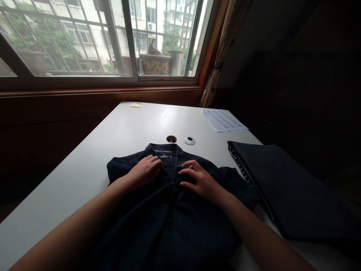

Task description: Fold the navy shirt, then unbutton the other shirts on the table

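A dark navy shirt (169, 222) lies spread on the white table (118, 131), collar pointing away from me, with a small label inside the neck. My left hand (146, 169) rests on the shirt just left of the collar, fingers curled and pinching the fabric of the front placket. My right hand (197, 178) rests on the cloth just right of the collar, fingers bent with the tips pressing or gripping the other front edge. Both forearms stretch across the shirt's body.
A dark folded item with a striped edge (282, 188) lies to the right of the shirt. A printed sheet (222, 120) and a yellow sticky note (135, 105) lie farther back. A cable hole (171, 139) and its cap (189, 140) sit behind the collar. A window spans the far wall.
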The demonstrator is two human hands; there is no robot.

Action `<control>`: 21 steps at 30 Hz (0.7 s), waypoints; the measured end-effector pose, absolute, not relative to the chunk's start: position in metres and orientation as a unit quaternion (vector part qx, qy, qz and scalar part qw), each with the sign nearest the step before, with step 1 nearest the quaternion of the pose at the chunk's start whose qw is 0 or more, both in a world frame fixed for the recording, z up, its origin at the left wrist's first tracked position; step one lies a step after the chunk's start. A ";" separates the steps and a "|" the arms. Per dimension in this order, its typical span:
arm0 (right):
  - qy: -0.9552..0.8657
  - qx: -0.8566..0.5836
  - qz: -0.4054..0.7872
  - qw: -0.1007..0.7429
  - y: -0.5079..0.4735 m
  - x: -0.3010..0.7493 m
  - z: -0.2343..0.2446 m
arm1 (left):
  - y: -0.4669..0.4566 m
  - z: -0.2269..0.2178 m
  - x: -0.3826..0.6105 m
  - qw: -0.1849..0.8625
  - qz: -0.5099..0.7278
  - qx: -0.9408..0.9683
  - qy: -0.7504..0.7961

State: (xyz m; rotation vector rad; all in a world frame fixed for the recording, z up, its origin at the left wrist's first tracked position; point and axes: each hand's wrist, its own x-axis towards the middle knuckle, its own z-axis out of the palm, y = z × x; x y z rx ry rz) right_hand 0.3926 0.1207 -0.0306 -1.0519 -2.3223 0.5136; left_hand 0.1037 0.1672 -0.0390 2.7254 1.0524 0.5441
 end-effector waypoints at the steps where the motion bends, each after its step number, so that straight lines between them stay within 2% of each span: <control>1: -0.867 -0.387 0.187 0.252 0.121 0.394 -0.029 | 0.168 -0.040 0.102 0.077 0.181 0.913 0.357; 9: -0.874 -0.416 0.172 0.181 0.130 0.418 -0.020 | 0.183 -0.041 0.084 0.031 0.175 0.898 0.403; 17: -0.858 -0.479 0.113 0.146 0.144 0.450 -0.021 | 0.193 -0.043 0.067 0.054 0.218 0.852 0.473; 21: -0.849 -0.507 0.114 0.100 0.145 0.470 -0.011 | 0.195 -0.036 0.054 0.085 0.196 0.851 0.480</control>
